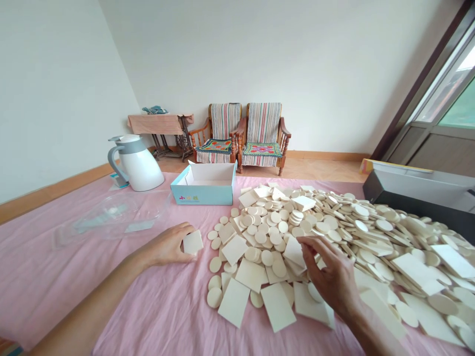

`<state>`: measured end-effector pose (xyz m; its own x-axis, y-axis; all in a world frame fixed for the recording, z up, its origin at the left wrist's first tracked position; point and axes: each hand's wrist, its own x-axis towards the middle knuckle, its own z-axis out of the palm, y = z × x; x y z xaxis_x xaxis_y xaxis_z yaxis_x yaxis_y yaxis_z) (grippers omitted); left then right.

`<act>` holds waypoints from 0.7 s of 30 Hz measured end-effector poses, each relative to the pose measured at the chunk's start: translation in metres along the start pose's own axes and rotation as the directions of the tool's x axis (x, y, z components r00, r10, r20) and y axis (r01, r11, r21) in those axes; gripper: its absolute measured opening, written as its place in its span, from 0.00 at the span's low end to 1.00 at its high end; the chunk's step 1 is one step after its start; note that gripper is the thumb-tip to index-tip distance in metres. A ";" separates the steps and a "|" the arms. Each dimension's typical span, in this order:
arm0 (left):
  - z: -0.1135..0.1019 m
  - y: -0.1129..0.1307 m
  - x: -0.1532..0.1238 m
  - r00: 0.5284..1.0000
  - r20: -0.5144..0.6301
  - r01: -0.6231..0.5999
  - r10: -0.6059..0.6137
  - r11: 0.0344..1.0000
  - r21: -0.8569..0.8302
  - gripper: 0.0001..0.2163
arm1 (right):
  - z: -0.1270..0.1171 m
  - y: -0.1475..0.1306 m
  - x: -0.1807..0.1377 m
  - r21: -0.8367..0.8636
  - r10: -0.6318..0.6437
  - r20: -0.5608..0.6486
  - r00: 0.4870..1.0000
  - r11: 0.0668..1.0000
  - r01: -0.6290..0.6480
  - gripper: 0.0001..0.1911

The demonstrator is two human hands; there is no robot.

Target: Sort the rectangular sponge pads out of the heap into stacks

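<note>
A big heap of cream pieces (334, 232), round discs and flat squares, covers the pink cloth (156, 306) in front of me. My left hand (171, 245) rests on the cloth left of the heap, its fingers closed on a small cream square (193, 242). My right hand (330, 274) lies over the near side of the heap, fingertips pinching the edge of a square piece (295, 251). Larger squares (234, 300) lie loose at the heap's near edge.
An open light-blue box (205, 190) stands behind the heap, a white jug (136, 163) and a clear plastic lid (111, 217) to its left. A dark grey box (419, 198) sits at the right. Two wooden chairs (241, 136) stand by the far wall.
</note>
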<state>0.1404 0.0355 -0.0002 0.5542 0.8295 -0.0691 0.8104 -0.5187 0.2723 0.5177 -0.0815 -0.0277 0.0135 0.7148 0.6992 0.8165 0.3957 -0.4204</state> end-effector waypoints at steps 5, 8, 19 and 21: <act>0.001 -0.004 -0.001 0.999 0.055 -0.001 0.004 0.999 -0.052 0.23 | 0.001 0.001 0.000 0.018 0.011 0.001 1.000 1.000 -0.011 0.09; -0.002 -0.008 -0.002 0.998 0.061 0.000 0.004 0.997 -0.077 0.24 | 0.001 0.001 0.001 0.011 0.038 0.001 0.999 0.999 -0.038 0.09; -0.009 -0.014 -0.004 0.991 0.128 -0.023 0.040 0.991 -0.133 0.27 | 0.001 0.041 0.071 -0.392 0.257 0.094 0.962 0.898 -0.202 0.23; -0.007 -0.017 -0.004 0.993 0.112 -0.033 0.048 0.991 -0.131 0.29 | 0.005 0.049 0.089 -0.484 0.317 0.157 0.935 0.850 -0.207 0.31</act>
<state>0.1233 0.0419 0.0019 0.6100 0.7755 -0.1626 0.7598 -0.5143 0.3977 0.5559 0.0041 0.0113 0.1811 0.8844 0.4300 0.9708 -0.0908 -0.2222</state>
